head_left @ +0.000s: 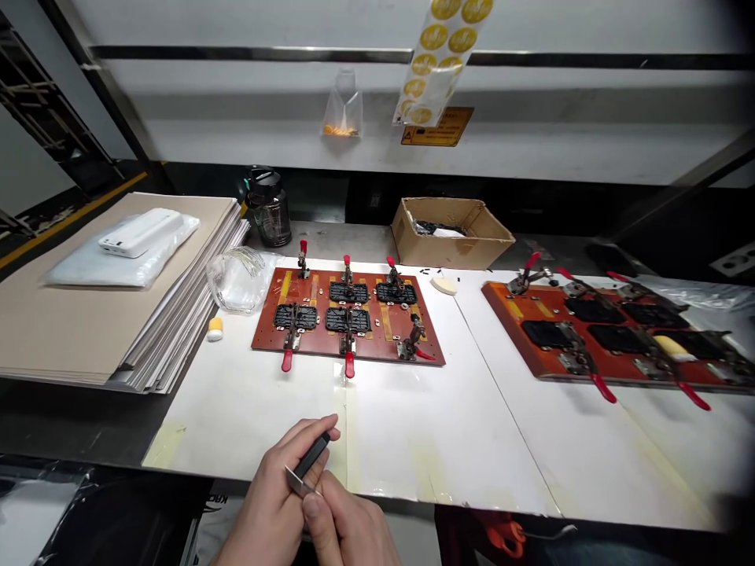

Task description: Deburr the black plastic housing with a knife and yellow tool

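My left hand is closed around a small black bar-shaped piece, just in front of the table's near edge. A thin, shiny metal blade lies against the lower end of that piece. My right hand pinches the blade between thumb and fingers, right beside the left hand; the rest of the blade is hidden. Beyond both hands lies a reddish-brown fixture board with red-handled toggle clamps. Several black plastic plates sit on it, some under clamps.
A second fixture board with black plates stands at right. Stacked cardboard sheets with a white power bank are at left. Behind are a dark jar and a cardboard box. A yellow-capped bottle stands left of the near board.
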`<state>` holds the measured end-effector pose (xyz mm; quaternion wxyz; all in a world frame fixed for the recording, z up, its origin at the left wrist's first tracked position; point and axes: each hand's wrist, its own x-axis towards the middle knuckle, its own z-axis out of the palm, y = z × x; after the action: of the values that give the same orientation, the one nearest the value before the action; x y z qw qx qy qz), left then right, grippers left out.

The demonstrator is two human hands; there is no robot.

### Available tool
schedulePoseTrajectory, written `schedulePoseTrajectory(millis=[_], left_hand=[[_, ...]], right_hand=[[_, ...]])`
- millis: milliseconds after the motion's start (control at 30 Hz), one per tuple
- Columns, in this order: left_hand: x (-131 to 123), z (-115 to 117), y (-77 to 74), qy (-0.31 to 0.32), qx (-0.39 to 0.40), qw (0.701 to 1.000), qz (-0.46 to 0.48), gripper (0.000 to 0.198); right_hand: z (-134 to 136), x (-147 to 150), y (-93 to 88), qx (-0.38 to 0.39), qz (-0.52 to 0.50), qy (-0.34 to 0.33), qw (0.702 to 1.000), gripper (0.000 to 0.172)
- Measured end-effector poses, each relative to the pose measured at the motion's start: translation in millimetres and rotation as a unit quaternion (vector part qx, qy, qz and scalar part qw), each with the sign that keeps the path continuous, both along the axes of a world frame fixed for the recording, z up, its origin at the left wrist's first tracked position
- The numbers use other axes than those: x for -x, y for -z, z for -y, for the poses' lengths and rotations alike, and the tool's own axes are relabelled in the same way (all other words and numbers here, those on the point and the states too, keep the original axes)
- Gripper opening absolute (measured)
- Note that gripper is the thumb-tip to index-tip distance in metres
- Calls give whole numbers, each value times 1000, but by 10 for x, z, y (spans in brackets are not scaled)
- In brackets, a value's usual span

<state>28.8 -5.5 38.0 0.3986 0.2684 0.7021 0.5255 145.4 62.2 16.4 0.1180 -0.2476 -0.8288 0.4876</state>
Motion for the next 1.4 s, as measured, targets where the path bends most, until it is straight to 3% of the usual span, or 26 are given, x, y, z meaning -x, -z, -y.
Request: schedulePoseTrajectory(millis=[733, 867, 1200, 1400], left_hand=[[-48, 96, -62, -18, -18, 1000, -8, 39], [-75, 174, -21, -26, -22, 999, -16, 37], [-133, 212, -16, -3, -15, 999, -31, 38], [-170, 158, 33, 4, -37, 999, -12, 40]], right_hand=[[77, -30, -26, 29, 21, -4, 999, 44], [65, -52, -20, 43, 14, 26, 999, 45], [-412, -154, -113, 181, -9, 137, 974, 48], [-320, -4, -251, 226, -71, 69, 969, 36]])
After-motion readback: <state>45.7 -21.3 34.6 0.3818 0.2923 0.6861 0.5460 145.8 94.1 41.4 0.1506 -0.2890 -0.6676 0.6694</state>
